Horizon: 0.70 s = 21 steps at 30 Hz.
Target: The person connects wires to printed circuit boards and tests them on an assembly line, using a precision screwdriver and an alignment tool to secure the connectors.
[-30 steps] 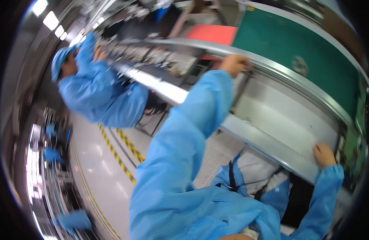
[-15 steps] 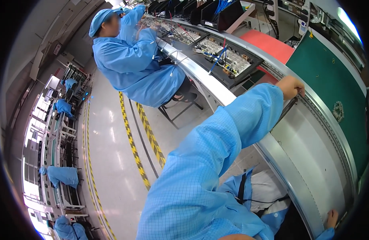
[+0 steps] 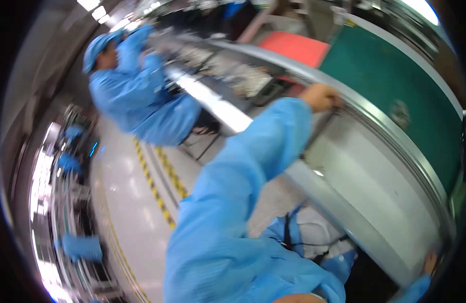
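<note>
My left arm, in a blue checked sleeve, reaches far across the frame. At its end my left hand (image 3: 321, 97) is closed with curled fingers at the metal rail (image 3: 361, 117), by the upper corner of a pale flat surface (image 3: 374, 171). What the fingers grip is hidden. A dark edge runs down from beneath this hand. Low on the right, my right hand (image 3: 430, 263) rests at the other end of the pale surface, beside the rail. It is small and blurred, so its fingers cannot be made out.
Beyond the rail lies a green mat (image 3: 384, 70) with a small clear bundle (image 3: 399, 113). A red sheet (image 3: 296, 48) adjoins it. A co-worker in blue (image 3: 137, 96) sits at a bench with trays of parts (image 3: 243, 78). Yellow-black floor tape (image 3: 154, 184) runs along the aisle.
The whole view has shifted and blurred, with the bench and my left hand now farther left in the picture. Both hands stay at the same places along the pale surface.
</note>
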{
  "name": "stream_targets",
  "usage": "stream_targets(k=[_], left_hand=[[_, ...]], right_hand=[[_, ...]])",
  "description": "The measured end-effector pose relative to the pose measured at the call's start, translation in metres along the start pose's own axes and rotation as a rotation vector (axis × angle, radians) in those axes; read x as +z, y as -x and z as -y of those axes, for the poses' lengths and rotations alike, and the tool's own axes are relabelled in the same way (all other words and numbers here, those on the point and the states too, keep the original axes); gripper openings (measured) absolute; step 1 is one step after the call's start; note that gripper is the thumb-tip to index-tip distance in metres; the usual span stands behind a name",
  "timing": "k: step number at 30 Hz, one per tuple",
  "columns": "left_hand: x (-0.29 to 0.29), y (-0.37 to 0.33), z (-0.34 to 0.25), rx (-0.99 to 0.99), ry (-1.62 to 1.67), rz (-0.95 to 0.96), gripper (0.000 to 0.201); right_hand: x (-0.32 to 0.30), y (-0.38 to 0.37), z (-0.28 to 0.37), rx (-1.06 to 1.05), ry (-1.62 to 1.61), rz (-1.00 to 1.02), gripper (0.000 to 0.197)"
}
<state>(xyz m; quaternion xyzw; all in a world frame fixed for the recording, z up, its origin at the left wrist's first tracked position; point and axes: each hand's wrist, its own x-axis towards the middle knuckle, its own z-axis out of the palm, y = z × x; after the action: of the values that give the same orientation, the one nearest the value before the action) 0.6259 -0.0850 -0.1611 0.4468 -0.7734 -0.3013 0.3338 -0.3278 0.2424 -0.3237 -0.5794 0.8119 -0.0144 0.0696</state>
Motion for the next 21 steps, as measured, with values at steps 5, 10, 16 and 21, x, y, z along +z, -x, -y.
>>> stream_targets(k=[5,10,16,21], left_hand=[[0.023,0.009,0.009,-0.023,0.047,0.026,0.023],[-0.013,0.051,0.021,0.038,-0.109,-0.077,0.018],[0.023,0.039,0.008,0.112,0.046,-0.045,0.032],[0.025,0.061,0.013,0.004,-0.046,-0.054,0.031]], right_hand=[[-0.041,0.045,0.041,-0.167,0.000,-0.116,0.042],[-0.106,0.102,0.280,-0.142,-0.470,-0.332,0.025],[-0.141,0.170,0.317,-0.224,-0.582,-0.525,0.019],[-0.138,0.152,0.351,-0.388,-0.414,-0.300,0.021]])
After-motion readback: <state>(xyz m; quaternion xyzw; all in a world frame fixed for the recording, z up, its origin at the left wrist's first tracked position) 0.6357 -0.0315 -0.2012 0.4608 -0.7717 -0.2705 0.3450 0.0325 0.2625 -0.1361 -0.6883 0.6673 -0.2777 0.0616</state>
